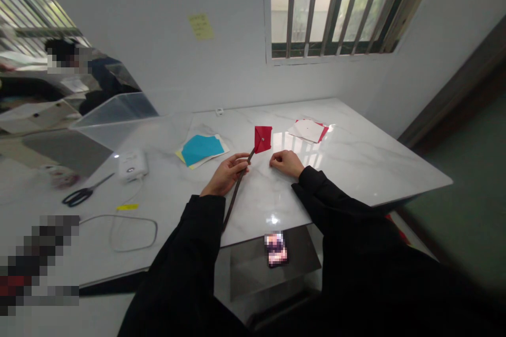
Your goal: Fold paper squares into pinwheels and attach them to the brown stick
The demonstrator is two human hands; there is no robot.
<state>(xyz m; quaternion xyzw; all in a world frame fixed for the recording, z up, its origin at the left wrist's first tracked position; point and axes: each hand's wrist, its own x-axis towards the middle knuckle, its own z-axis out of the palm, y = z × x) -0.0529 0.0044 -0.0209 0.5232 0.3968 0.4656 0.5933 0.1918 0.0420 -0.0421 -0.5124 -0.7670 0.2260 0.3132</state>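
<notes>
My left hand (227, 175) is closed around a thin brown stick (234, 197) that slants down toward the table's front edge. At the stick's upper end sits a red folded-paper pinwheel (263, 139) with a small pale pin head at its centre. My right hand (287, 163) is just right of the pinwheel, apart from it, low over the white table. Its fingers are curled together, and whatever may be between them is hidden. Blue and yellowish paper sheets (203, 150) lie beyond my left hand. White and red paper pieces (309, 130) lie beyond my right hand.
Black-handled scissors (81, 196) and a white power block (132, 165) with a looping cable (156, 231) occupy the table's left. A phone (275, 249) rests on a shelf (245, 274) below the table edge. Another person (105, 76) is at far left.
</notes>
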